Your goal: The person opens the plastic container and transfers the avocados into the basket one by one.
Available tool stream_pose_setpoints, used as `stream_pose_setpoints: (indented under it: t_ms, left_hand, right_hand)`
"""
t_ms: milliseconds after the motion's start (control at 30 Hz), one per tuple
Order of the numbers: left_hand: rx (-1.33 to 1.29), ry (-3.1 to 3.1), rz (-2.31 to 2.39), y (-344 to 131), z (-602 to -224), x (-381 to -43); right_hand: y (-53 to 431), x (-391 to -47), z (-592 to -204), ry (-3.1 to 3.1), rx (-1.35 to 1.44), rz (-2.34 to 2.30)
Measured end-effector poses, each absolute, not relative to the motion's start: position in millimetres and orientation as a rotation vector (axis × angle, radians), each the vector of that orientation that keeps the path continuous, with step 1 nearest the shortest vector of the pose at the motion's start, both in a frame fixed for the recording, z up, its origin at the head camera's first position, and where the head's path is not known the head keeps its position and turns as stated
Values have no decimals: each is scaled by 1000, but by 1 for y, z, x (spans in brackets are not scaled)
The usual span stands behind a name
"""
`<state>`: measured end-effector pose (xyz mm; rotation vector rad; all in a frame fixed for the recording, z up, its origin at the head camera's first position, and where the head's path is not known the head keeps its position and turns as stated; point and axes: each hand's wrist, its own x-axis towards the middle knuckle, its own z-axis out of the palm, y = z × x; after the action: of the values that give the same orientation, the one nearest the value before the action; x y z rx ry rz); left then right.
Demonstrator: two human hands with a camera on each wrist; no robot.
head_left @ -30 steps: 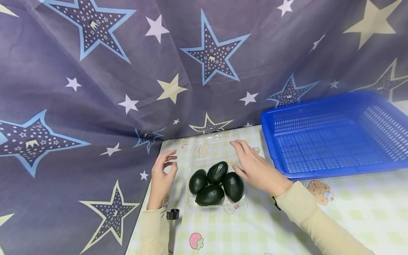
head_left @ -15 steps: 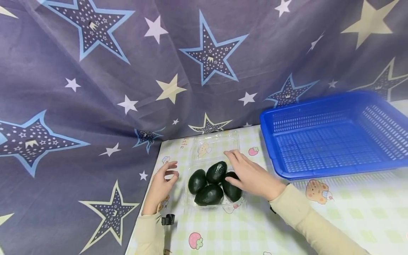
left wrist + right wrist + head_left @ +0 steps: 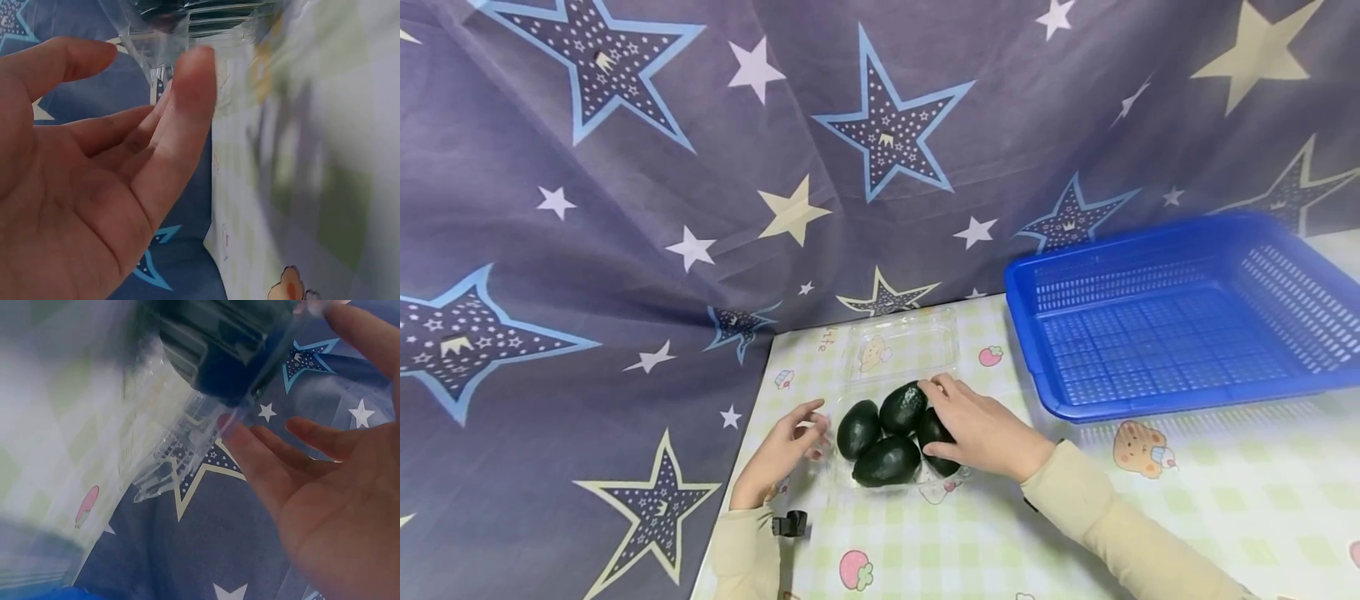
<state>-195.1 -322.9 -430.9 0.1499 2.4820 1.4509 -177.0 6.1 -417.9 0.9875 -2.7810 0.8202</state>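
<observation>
Several dark green avocados [image 3: 886, 462] lie together in a clear plastic clamshell box [image 3: 850, 488], its lid [image 3: 917, 346] folded back toward the cloth wall. My right hand [image 3: 983, 432] is at the box's right side, partly covering the rightmost avocado [image 3: 934, 433]. In the right wrist view its thumb and fingers are spread, with a fingertip at the clear plastic wall [image 3: 195, 422]. To the left of the box, my left hand [image 3: 786, 450] has loosely bent fingers and a thumb apart from them. Its fingertips come close to the box side [image 3: 228, 28] in the left wrist view.
A blue perforated plastic basket [image 3: 1157, 333] stands at the right on the checked tablecloth [image 3: 970, 550]. A dark cloth with stars [image 3: 647, 350] hangs along the back and left edges of the table.
My right hand has moved left and slightly down, onto the box's right side. The left hand has come down and right, closer to the box's left side. Avocados stay put.
</observation>
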Motion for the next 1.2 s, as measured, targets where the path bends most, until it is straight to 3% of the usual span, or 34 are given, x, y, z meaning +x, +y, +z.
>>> stream_pose_setpoints:
  t_ms: [1200]
  left_hand:
    - [196, 2380, 1502, -316, -429, -193]
  right_hand:
    - [-13, -175, -429, -2776, 1048, 506]
